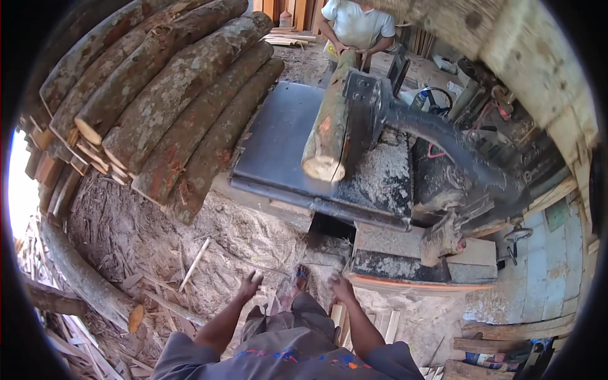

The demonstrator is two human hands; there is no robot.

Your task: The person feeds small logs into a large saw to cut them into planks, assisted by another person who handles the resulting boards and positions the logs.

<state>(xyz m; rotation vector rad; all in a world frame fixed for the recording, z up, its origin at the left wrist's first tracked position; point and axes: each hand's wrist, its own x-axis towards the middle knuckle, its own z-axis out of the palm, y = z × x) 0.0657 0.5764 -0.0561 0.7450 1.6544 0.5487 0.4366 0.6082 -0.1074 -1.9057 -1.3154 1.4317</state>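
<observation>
Both hands hang empty above the sawdust-covered ground: the left hand (250,283) with fingers spread, the right hand (341,286) loosely open. Farther off, a log (328,126) lies on the bandsaw table (278,139), its far end held by another person (356,25).

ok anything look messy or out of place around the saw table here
Sawdust is heaped on the right side of the saw table, and wood scraps litter the sawdust-covered ground. The log on the table overhangs nothing and looks steady. Both the left hand and right hand are empty.
</observation>
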